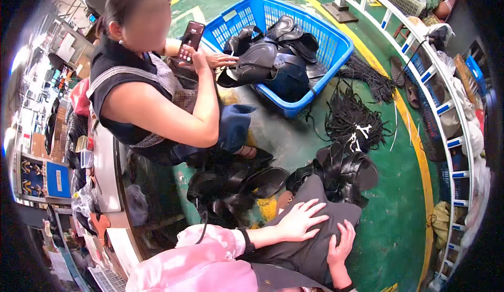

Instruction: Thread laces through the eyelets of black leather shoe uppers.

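Observation:
My left hand (pixel 303 221) rests flat on the dark grey cloth over my lap, its fingers spread. Beside it my right hand (pixel 341 243) lies on the side of my knee, fingers apart and slightly bent, holding nothing. The dark cloth (pixel 315 195) covers my legs. Just beyond my knees, black moulded pieces (pixel 344 168) like shoe uppers are heaped on the floor. More black pieces (pixel 231 187) lie to the left, nearer the other person's feet.
Across from me a person (pixel 157 98) holds a phone (pixel 190 41), one hand near black pieces in a blue basket (pixel 294 105). Bundles of black straps (pixel 354 116) with white ties lie right of it. A white rack frame (pixel 446 105) curves along the right; a bench (pixel 107 176) stands left.

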